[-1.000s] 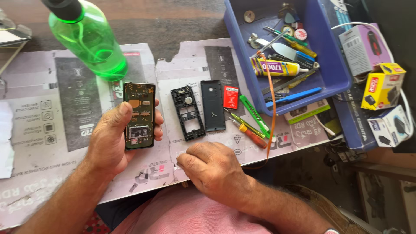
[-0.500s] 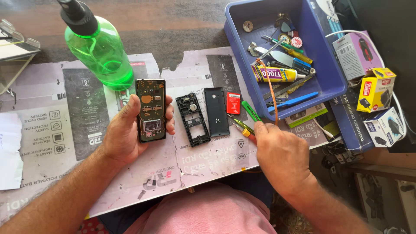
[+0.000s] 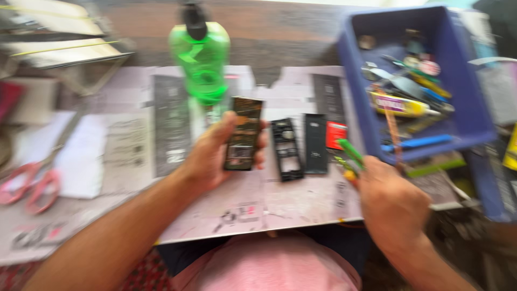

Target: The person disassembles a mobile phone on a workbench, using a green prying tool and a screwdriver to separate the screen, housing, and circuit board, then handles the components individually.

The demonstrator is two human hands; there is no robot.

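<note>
1. Dark, bare circuit board of a phone [image 3: 242, 134], long and narrow, held upright over the paper-covered table [image 3: 280, 215], just in front of the green bottle [image 3: 200, 62].
2. Left hand [image 3: 215, 151] is clamped on the board: thumb on its right edge, fingers wrapped behind its left edge.
3. Right hand [image 3: 390, 202] is closed around a green-handled tool [image 3: 350, 153] (picture blurred; the tip cannot be made out), low at the table's right edge, well apart from the left hand.
4. Between the hands, flat on the paper: black phone frame [image 3: 286, 150], black back cover [image 3: 315, 143] just beside it, small red piece [image 3: 336, 134] touching the cover's right side.
5. Blue bin [image 3: 474, 118] of assorted tools sits to the right.
6. Pink-handled scissors [image 3: 29, 186] lie far left.
</note>
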